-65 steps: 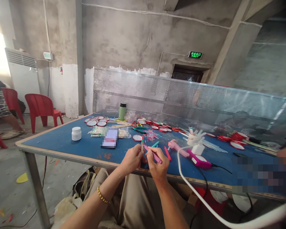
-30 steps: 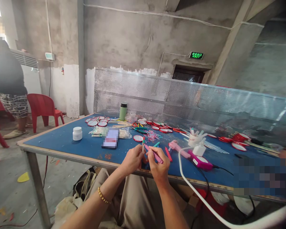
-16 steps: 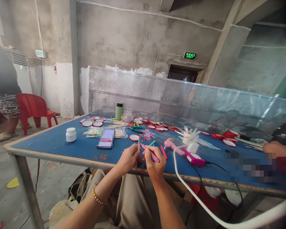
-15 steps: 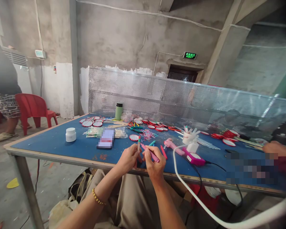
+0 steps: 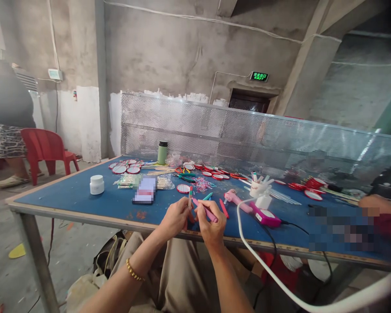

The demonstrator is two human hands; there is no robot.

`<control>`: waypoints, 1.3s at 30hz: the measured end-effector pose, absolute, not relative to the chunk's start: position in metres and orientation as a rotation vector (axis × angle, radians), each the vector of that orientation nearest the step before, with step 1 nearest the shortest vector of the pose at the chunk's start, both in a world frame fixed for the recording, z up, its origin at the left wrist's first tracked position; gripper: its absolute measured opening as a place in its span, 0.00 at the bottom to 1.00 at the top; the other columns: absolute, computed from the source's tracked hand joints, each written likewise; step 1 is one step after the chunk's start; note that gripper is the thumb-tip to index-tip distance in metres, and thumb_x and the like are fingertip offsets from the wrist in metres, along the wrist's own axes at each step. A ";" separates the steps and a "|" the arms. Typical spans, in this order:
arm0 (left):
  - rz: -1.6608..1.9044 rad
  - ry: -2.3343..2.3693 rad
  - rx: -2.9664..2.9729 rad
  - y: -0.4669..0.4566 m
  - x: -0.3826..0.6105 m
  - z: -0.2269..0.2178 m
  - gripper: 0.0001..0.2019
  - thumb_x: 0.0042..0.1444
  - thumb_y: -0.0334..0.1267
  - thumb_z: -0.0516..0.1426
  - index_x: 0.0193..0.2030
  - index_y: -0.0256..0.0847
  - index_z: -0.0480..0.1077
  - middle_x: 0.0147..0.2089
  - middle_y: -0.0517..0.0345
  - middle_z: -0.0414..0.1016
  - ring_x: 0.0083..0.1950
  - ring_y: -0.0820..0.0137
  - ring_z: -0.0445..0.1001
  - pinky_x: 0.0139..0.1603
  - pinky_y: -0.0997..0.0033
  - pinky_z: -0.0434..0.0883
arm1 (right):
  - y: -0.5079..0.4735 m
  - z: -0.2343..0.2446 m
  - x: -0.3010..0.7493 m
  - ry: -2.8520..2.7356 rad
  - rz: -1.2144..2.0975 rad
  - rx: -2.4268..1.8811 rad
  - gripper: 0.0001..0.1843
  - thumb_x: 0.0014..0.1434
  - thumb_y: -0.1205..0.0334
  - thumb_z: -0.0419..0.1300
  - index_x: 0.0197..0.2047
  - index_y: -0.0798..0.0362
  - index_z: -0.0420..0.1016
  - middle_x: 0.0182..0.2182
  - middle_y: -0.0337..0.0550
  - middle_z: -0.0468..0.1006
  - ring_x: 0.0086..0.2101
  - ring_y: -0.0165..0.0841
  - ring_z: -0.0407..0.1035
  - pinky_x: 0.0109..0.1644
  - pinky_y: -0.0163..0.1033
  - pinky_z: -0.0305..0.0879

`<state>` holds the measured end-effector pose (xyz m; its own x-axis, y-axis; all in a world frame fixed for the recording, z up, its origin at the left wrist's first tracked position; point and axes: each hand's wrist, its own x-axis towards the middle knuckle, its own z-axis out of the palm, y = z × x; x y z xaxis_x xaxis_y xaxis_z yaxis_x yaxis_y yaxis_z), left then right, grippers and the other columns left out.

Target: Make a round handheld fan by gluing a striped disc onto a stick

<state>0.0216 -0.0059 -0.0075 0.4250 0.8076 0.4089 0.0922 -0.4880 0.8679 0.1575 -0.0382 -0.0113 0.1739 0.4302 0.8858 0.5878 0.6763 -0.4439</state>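
Observation:
My left hand (image 5: 176, 216) is closed around a short, thin stick (image 5: 190, 198) held upright, its upper end banded green, red and white. In my right hand (image 5: 212, 229) is a pink pen (image 5: 210, 214), gripped as for writing, its tip close beside the stick. Whether tip and stick touch, I cannot tell. Just beyond my hands lie a round red-rimmed disc (image 5: 183, 188), a teal pen (image 5: 207, 197) and a red pen (image 5: 224, 208). A pink glue gun (image 5: 238, 201) rests to the right of them.
A purple box (image 5: 267, 216) with a cable, a white cup of sticks (image 5: 256, 188) and a curving white tube (image 5: 263, 265) are on the right. Leftward are a phone (image 5: 145, 189) and white jar (image 5: 97, 186). Another person's hand (image 5: 374, 203) is far right; someone stands far left.
My hands stay almost in place, with the pen tip still beside the stick. The person standing at the far left has shifted slightly to the right.

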 end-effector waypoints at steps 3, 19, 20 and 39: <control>1.119 0.761 1.862 -0.005 0.022 -0.009 0.09 0.64 0.43 0.48 0.36 0.43 0.61 0.26 0.64 0.74 0.16 0.76 0.66 0.21 0.77 0.61 | -0.038 -0.011 0.157 -1.439 -0.127 -0.894 0.06 0.64 0.61 0.57 0.39 0.51 0.75 0.29 0.42 0.80 0.26 0.31 0.74 0.30 0.35 0.72; 1.139 0.782 1.884 -0.003 0.023 -0.011 0.10 0.64 0.45 0.48 0.35 0.43 0.61 0.25 0.64 0.75 0.16 0.74 0.67 0.24 0.75 0.61 | -0.039 -0.010 0.157 -1.467 -0.166 -0.884 0.06 0.64 0.63 0.57 0.37 0.52 0.75 0.27 0.40 0.79 0.25 0.30 0.74 0.29 0.34 0.71; 1.138 0.780 1.886 -0.003 0.023 -0.011 0.11 0.65 0.45 0.48 0.35 0.43 0.61 0.25 0.63 0.75 0.16 0.74 0.67 0.24 0.75 0.62 | -0.039 -0.010 0.157 -1.461 -0.167 -0.883 0.06 0.64 0.63 0.57 0.37 0.52 0.75 0.27 0.40 0.79 0.25 0.30 0.74 0.29 0.34 0.71; 1.170 0.793 1.911 -0.005 0.023 -0.009 0.10 0.64 0.43 0.48 0.32 0.43 0.58 0.26 0.63 0.74 0.19 0.75 0.67 0.25 0.76 0.60 | -0.036 -0.011 0.156 -1.479 -0.149 -0.858 0.06 0.65 0.63 0.57 0.41 0.52 0.76 0.31 0.43 0.81 0.27 0.31 0.75 0.31 0.35 0.73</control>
<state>0.0229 -0.0051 -0.0091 0.3911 0.8025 0.4505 0.1211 -0.5302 0.8392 0.1559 -0.0359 -0.0105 0.1408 0.4077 0.9022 0.5789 0.7053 -0.4091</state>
